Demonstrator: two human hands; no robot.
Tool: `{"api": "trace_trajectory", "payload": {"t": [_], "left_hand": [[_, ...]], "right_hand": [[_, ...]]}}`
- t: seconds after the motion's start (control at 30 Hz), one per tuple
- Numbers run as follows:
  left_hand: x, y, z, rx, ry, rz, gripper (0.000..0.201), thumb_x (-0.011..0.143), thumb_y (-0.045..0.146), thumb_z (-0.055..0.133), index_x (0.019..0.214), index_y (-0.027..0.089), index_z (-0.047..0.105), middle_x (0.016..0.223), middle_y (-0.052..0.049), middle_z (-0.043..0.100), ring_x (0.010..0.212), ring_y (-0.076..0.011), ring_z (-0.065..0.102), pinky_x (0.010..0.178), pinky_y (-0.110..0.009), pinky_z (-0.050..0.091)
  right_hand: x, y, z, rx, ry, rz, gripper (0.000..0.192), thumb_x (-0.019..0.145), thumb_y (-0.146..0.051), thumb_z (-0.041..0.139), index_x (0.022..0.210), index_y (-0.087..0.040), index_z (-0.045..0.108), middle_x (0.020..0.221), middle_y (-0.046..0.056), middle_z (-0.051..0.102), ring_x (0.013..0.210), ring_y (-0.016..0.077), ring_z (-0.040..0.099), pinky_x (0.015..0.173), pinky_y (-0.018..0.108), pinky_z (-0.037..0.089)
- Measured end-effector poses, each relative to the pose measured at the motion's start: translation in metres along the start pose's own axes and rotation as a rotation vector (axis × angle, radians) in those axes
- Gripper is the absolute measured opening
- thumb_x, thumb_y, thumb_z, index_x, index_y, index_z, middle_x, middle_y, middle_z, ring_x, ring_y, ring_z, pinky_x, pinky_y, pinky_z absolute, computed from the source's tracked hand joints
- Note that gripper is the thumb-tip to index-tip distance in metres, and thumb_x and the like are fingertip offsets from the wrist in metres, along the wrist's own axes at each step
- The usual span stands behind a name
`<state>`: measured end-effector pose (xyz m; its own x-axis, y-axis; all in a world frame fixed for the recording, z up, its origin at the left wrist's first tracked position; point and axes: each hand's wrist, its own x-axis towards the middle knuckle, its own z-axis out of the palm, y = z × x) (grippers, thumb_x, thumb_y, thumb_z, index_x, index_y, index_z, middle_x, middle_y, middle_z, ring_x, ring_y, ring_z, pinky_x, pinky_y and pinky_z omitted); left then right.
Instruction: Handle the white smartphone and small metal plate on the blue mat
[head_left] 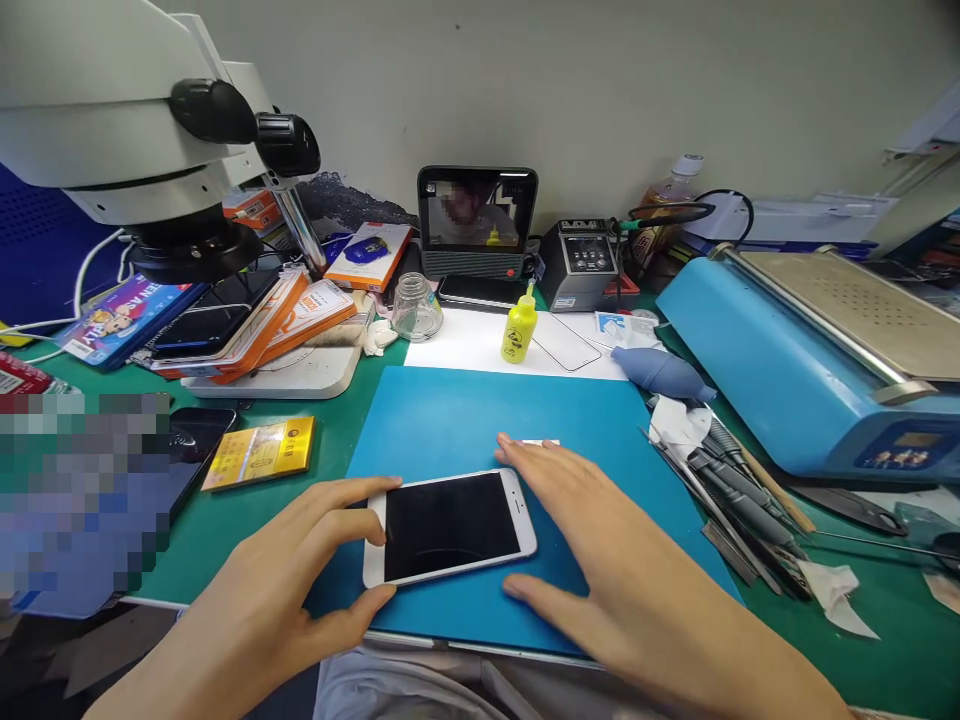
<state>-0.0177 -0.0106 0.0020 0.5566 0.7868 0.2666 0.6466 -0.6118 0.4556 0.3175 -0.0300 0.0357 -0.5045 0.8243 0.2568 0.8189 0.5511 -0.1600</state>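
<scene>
A white smartphone [454, 525] with a dark screen lies face up and slightly turned on the blue mat [420, 415]. My left hand [315, 560] grips its left end, fingers along the top edge and on the home-button end, thumb at the bottom edge. Just off the phone's right end is my right hand [592, 540], its thumb and fingers spread apart with nothing between them. Behind the fingers of that hand, a small white piece [541, 442] shows in part on the mat.
At the left stand a microscope [195, 180] and a gold box [262, 453]. Behind the mat are a yellow bottle [519, 328], a glass jar [417, 308] and a screen device [478, 220]. Tweezers and tools [727, 480], a blue air blower [660, 373] and a blue machine [780, 370] occupy the right.
</scene>
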Motion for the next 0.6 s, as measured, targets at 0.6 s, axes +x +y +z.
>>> {"api": "trace_trajectory", "payload": {"t": [0.6], "left_hand": [[0.006, 0.0, -0.021, -0.056, -0.073, -0.058, 0.019, 0.102, 0.033, 0.071, 0.112, 0.033, 0.055, 0.15, -0.002, 0.07, 0.129, -0.022, 0.074, 0.1, -0.031, 0.066]], "right_hand": [[0.0, 0.011, 0.021, 0.03, 0.097, -0.074, 0.065, 0.116, -0.062, 0.04, 0.161, -0.015, 0.043, 0.15, 0.012, 0.066, 0.147, 0.029, 0.058, 0.132, 0.052, 0.045]]}}
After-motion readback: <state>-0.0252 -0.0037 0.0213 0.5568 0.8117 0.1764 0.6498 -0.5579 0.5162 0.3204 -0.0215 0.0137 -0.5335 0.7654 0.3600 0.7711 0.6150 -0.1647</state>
